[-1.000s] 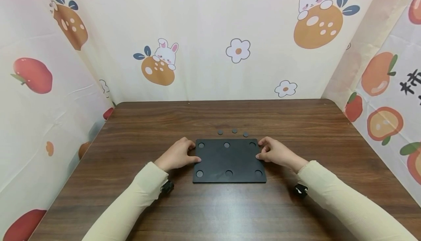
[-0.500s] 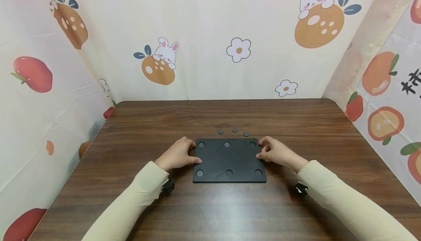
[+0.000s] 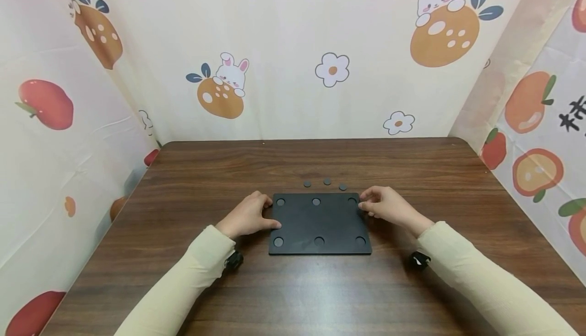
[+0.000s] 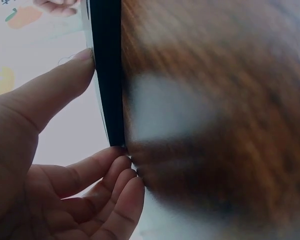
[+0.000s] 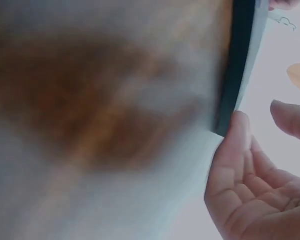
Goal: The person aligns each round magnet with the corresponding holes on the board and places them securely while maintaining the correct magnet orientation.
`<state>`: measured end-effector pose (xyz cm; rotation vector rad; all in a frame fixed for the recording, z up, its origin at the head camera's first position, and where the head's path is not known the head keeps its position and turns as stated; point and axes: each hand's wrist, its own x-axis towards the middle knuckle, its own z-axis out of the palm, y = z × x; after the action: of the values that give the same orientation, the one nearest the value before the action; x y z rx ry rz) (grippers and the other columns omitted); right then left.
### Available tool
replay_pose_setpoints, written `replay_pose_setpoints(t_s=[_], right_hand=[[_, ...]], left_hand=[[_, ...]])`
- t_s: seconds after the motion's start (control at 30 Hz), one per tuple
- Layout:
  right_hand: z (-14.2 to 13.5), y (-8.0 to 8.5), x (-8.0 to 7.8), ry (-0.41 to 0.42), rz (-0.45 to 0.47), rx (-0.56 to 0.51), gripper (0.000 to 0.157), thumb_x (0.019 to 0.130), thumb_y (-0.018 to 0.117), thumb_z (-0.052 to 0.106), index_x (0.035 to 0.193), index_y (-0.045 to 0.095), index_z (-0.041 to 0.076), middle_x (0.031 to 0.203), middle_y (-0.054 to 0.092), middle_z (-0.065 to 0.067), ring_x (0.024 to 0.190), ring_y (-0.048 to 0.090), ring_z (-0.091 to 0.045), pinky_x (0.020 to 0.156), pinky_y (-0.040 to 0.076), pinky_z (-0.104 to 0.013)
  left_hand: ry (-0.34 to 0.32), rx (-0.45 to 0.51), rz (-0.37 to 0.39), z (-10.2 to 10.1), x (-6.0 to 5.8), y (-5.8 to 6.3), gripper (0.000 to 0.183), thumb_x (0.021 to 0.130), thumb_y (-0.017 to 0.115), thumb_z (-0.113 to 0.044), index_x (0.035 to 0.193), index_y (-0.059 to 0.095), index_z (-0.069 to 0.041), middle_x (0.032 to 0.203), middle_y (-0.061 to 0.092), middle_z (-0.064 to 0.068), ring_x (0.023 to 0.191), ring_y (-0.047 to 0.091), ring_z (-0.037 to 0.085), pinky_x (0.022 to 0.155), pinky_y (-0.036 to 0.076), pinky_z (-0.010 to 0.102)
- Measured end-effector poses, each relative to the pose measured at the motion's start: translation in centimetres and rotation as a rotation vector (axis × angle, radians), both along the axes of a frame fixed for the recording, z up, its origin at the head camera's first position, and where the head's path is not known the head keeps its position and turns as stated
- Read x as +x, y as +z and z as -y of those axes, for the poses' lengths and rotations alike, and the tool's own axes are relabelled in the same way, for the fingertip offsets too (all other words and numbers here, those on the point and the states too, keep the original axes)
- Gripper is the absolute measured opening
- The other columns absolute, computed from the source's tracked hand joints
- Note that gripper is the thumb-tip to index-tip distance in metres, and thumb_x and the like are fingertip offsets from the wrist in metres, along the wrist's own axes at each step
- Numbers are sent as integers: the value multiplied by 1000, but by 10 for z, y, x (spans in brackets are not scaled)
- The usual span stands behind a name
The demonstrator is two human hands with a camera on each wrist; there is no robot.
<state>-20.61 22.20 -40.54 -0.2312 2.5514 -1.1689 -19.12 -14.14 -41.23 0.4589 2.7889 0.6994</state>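
A flat black rectangular board [image 3: 327, 221] with several round recesses lies on the wooden table. My left hand [image 3: 247, 217] holds its left edge, the thumb on the top face. In the left wrist view the fingertips meet the far corner of the board [image 4: 108, 75]. At the far right corner is my right hand [image 3: 389, 206]. The right wrist view shows its index fingertip [image 5: 240, 122] touching the board's corner, while its thumb [image 5: 290, 117] stands off the board. Three small dark discs, among them a middle one [image 3: 327, 181], lie just behind the board.
The brown wood-grain table [image 3: 220, 168] extends around the board on all sides. A patterned curtain [image 3: 284, 71] hangs behind the table, with more printed cloth at left and right. A small black device [image 3: 234, 260] sits at the left wrist, another [image 3: 419, 260] at the right.
My right hand has shifted slightly toward the far right corner, and its thumb has come away from the board's right edge. The left hand, board and discs look unmoved.
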Motion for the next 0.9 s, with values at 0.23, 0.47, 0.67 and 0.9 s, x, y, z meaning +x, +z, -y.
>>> replay_pose_setpoints(t_s=[0.23, 0.47, 0.67, 0.9], right_hand=[[5, 13, -2, 36, -246, 42, 28, 98, 61, 26, 116, 66, 6, 99, 68, -6, 83, 58, -20, 74, 48, -34], [16, 20, -9, 56, -351, 45, 25, 98, 61, 27, 115, 66, 9, 104, 71, -6, 93, 63, -19, 86, 52, -41], [30, 26, -16, 79, -395, 36, 26, 97, 63, 27, 116, 65, 11, 104, 69, -2, 94, 63, -18, 87, 53, -42], [48, 29, -26, 111, -410, 21, 24, 96, 64, 23, 117, 64, 12, 104, 68, -4, 93, 62, -18, 87, 53, -41]], left_hand=[[-2, -1, 10, 0, 1, 2, 66, 79, 81, -40, 127, 60, -1, 124, 58, 12, 112, 57, 26, 97, 49, 42], [-2, -7, 6, 0, 1, 1, 65, 79, 81, -40, 128, 60, -1, 123, 58, 12, 111, 57, 25, 97, 49, 42], [8, 1, 18, 0, 1, 2, 65, 79, 81, -39, 127, 60, -1, 122, 57, 12, 108, 57, 24, 95, 50, 41], [18, 8, 28, 0, 1, 2, 65, 79, 82, -38, 127, 60, -1, 121, 58, 13, 105, 57, 23, 94, 50, 41]])
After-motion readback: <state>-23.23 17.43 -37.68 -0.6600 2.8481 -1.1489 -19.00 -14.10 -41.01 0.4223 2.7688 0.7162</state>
